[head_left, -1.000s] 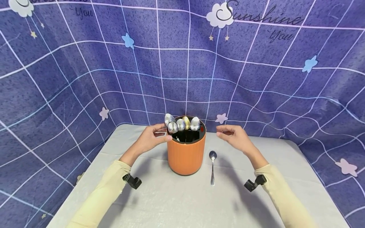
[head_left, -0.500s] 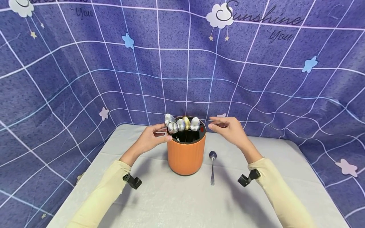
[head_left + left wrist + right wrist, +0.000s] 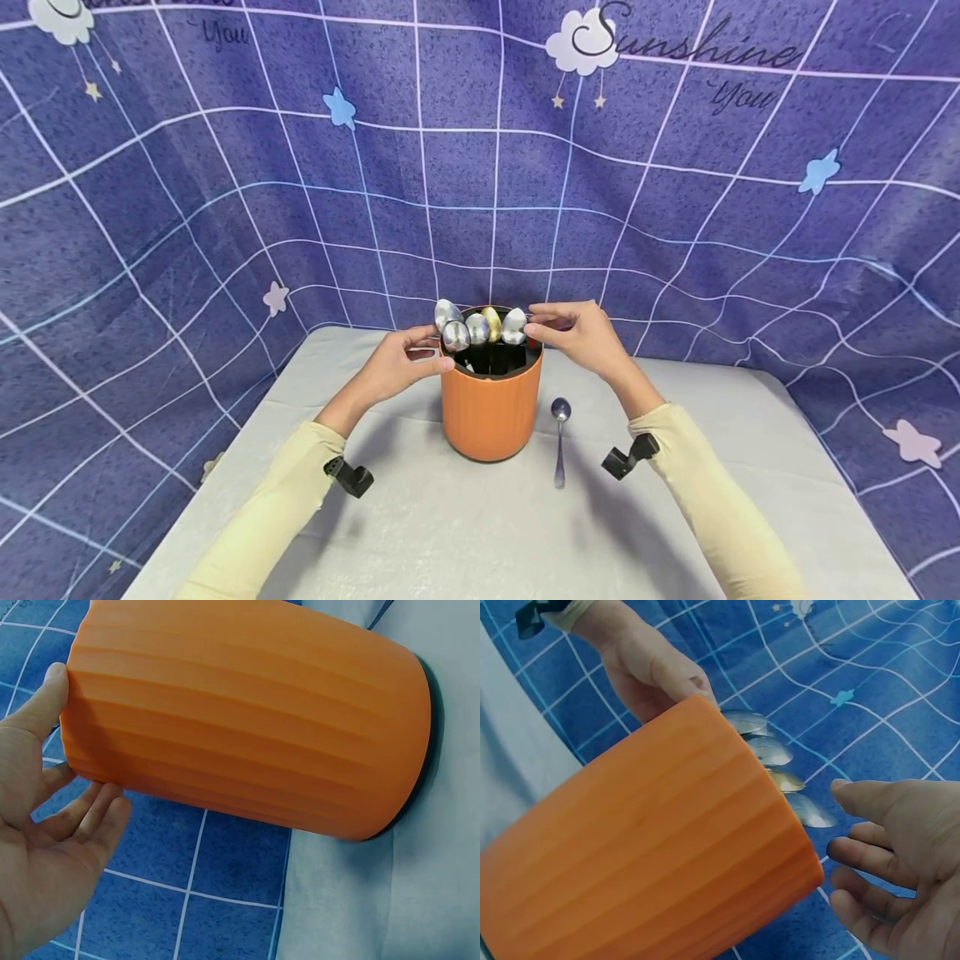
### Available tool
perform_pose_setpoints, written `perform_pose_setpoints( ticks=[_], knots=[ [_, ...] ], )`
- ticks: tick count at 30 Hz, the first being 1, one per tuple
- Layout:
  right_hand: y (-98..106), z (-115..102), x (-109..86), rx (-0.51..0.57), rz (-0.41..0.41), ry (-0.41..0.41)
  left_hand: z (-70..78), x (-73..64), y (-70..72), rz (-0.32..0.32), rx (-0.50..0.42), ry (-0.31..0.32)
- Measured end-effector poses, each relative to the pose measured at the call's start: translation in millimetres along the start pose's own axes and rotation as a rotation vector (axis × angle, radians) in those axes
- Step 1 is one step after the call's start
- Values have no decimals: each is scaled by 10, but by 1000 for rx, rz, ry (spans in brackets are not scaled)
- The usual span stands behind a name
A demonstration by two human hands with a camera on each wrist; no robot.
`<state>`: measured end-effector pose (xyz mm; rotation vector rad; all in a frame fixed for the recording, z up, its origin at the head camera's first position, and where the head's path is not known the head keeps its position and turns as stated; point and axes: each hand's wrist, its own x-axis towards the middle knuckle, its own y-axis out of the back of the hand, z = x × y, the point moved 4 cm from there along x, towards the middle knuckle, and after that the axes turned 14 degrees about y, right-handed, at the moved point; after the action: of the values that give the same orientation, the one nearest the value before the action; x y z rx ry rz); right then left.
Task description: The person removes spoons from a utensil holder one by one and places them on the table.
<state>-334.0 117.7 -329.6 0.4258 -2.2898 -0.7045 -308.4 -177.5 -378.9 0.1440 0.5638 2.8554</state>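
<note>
An orange ribbed utensil holder with a black inside stands upright on the table. Several spoons lean in it bowl-up, among them a gold spoon and a silver spoon at the right. My left hand holds the holder's left rim, thumb at the front and fingers round the side; the left wrist view shows the thumb at the top edge. My right hand is at the holder's right rim, thumb and fingers apart. In the right wrist view a gap separates its fingertips from the rightmost spoon.
A loose silver spoon lies on the white-covered table, right of the holder, its bowl pointing away. Behind the table hangs a purple-blue curtain with a grid and stars.
My right hand has moved left from beside the holder to its right rim, close to the rightmost silver spoon. The left hand and the holder stay in place.
</note>
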Motion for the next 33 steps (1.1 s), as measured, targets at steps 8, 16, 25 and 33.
perform_pose_setpoints(
  ticks=[8,16,25,33],
  knots=[
    [-70,33,42,1,40,-4,12,20,-19,2,2,-11],
    [-121,37,74,-6,30,-5,6,5,-16,5,-8,12],
    [-153,41,97,-10,21,1,-5,-7,-16,4,-13,16],
    [-142,51,68,-7,25,-2,-7,-8,-8,3,-5,12]
  ],
)
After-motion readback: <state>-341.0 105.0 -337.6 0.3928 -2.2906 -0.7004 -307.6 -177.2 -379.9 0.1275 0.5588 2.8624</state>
